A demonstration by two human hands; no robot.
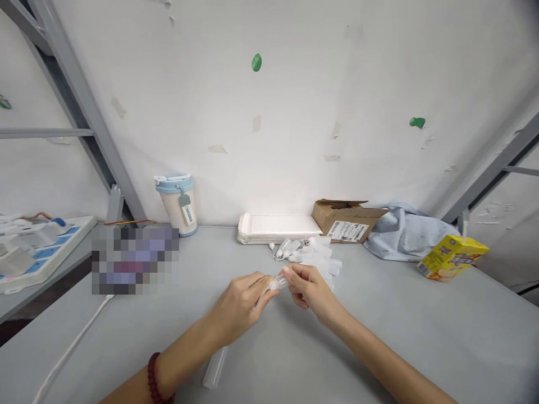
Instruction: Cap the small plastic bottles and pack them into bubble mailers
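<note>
My left hand (242, 303) and my right hand (309, 289) meet over the grey table (421, 336). Both pinch one small clear plastic piece (278, 283) held between their fingertips, a little above the tabletop. Just behind my right hand lies a pile of similar translucent plastic pieces (314, 255). A clear plastic tube (215, 367) lies on the table under my left forearm. A dark red bead bracelet (155, 379) is on my left wrist.
Against the wall stand a white and blue cup (179, 202), a stack of white trays (278, 228), an open cardboard box (347, 220), a light blue cloth (406, 233) and a yellow drink carton (452, 257). A white cable (71, 350) runs at left.
</note>
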